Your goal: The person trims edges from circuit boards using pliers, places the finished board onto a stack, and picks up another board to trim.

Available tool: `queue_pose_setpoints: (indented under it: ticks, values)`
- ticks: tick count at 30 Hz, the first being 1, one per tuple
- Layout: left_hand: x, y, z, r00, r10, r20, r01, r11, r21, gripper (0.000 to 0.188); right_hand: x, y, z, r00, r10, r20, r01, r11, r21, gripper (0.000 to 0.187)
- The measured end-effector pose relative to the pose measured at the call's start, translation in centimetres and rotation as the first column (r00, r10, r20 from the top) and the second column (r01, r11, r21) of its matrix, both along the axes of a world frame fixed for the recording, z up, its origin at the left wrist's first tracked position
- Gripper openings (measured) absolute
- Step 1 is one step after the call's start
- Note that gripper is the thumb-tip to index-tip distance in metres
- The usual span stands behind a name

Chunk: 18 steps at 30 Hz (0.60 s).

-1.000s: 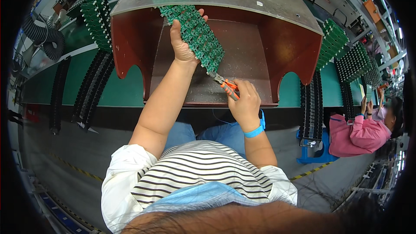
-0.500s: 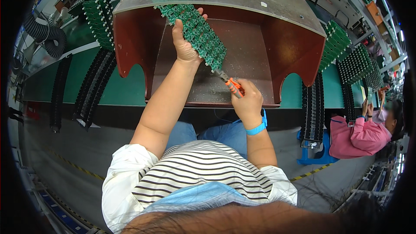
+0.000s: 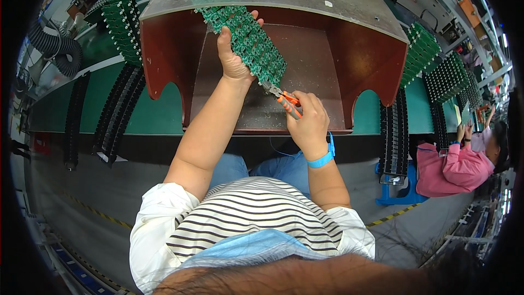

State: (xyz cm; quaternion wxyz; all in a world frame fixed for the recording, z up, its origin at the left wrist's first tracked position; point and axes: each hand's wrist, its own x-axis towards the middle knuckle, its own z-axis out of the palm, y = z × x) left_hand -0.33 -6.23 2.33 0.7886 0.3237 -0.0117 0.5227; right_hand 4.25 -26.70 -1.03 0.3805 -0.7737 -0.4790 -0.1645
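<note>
A green circuit board panel (image 3: 254, 43), dense with solder points and small parts, is tilted in front of the box opening. My left hand (image 3: 233, 57) grips it along its left side, thumb on the near face and fingertips showing past the upper edge. My right hand (image 3: 309, 123) is closed round the orange and grey handles of a pair of cutting pliers (image 3: 288, 104). The metal jaws of the pliers are at the panel's lower end. Whether the jaws are closed on a lead is too small to tell.
A red-brown box (image 3: 371, 71) with a grey top surrounds the work, small clippings scattered on its floor. Black slotted racks (image 3: 117, 112) stand at the left of the green bench (image 3: 164, 114), more at the right with stacked green boards (image 3: 419, 54). A person in pink (image 3: 456, 169) sits far right.
The pliers and my right hand have shifted slightly left along the panel's lower end. My left hand and the panel have hardly moved.
</note>
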Motion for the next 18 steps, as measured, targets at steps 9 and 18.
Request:
queue_pose_setpoints:
  ticks: [9, 18]
  values:
    - [0.02, 0.01, -0.19, 1.0, 0.001, 0.014, -0.001, 1.0, 0.004, 0.073, -0.1, 0.12, 0.04, 1.0, 0.014, 0.001, -0.014, 1.0, -0.022, 0.033]
    - [0.14, 0.18, -0.45, 0.998, 0.065, -0.005, -0.065, 0.997, 0.027, 0.071, 0.49, 0.15, -0.62, 0.987, 0.011, -0.16, -0.024, 0.997, -0.079, 0.033]
